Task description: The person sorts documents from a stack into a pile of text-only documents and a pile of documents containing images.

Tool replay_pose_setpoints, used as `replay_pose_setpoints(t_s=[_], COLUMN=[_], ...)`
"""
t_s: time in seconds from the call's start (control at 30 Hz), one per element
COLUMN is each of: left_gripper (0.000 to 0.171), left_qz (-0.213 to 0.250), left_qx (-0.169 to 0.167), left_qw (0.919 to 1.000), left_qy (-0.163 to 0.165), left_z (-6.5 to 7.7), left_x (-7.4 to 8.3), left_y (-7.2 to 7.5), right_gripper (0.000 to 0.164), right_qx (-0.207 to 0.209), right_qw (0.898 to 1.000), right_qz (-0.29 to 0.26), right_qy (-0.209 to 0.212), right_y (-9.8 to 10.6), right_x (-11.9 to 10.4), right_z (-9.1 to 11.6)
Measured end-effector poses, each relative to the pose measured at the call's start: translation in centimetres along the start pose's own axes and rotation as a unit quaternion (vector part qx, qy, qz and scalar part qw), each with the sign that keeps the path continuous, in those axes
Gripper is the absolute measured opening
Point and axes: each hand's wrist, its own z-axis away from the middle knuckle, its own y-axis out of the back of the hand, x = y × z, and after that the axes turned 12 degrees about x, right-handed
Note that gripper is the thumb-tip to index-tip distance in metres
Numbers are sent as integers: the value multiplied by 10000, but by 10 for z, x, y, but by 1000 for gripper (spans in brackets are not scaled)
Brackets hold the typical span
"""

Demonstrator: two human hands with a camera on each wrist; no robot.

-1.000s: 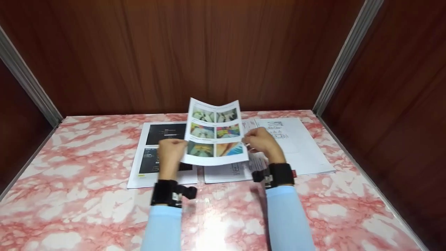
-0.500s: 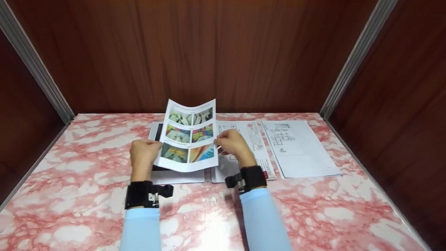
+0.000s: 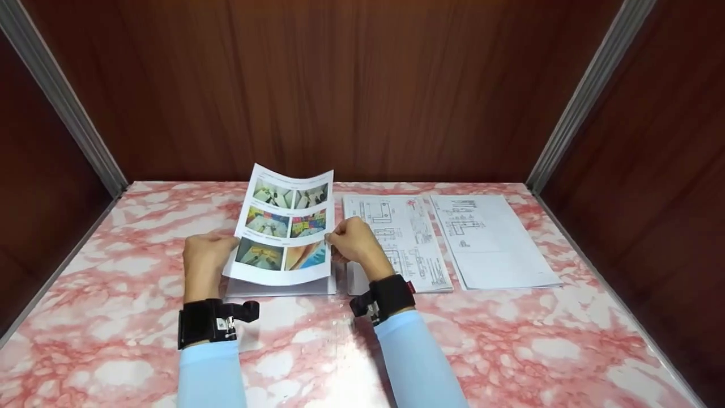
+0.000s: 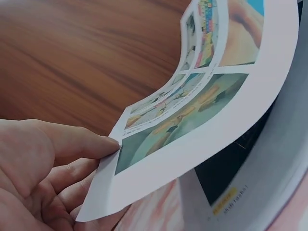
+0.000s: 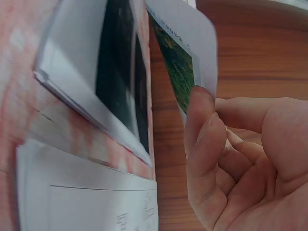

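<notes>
A printed sheet of paper (image 3: 283,221) with several colour photos is held up, bowed, between my two hands. My left hand (image 3: 207,260) pinches its left edge; in the left wrist view the thumb (image 4: 91,144) presses on the printed face. Its right edge is pinched by my right hand (image 3: 357,243), with thumb and fingers meeting on the paper in the right wrist view. Below the sheet lies a paper stack with dark printed pictures (image 5: 120,62), mostly hidden in the head view. The raised sheet appears apart from that stack.
Right of the hands lies a middle stack of papers with line drawings (image 3: 422,243). A third stack (image 3: 504,255), mostly white with a small drawing, is farther right. All rest on a red-and-white marbled table (image 3: 113,317), with brown wood-grain panels (image 3: 362,90) behind and beside it.
Both hands have carried the photo sheet leftward, from over the gap between the left and middle stacks to above the left stack. The middle and right stacks have come into fuller view.
</notes>
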Motion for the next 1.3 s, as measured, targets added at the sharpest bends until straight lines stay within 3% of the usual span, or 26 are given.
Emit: replay_pose_setpoints(t_s=[0.17, 0.37, 0.57, 0.8, 0.97, 1.3], left_gripper=[43, 46, 47, 41, 40, 37], left_qz=[167, 678, 563, 450, 459, 778], left_qx=[-127, -290, -438, -337, -288, -600], left_qw=[9993, 9945, 9943, 9970, 9973, 9904], left_qy=[320, 740, 788, 527, 493, 973], left_z=[-3, -3, -3, -5, -5, -4], left_x=[-8, -19, -24, -32, -36, -37], left_y=[-3, -1, -1, -4, -4, -3], right_gripper=[23, 24, 27, 28, 28, 27], right_qx=[-37, -127, -207, -218, -264, -281], right_qw=[9999, 9995, 9985, 9976, 9973, 9954], right_qz=[62, 242, 463, 614, 685, 911], right_qy=[-89, -129, -187, -247, -73, -101], right_y=[-2, -6, -7, -8, -8, -9], right_x=[6, 9, 12, 19, 23, 27], right_z=[1, 2, 1, -2, -3, -2])
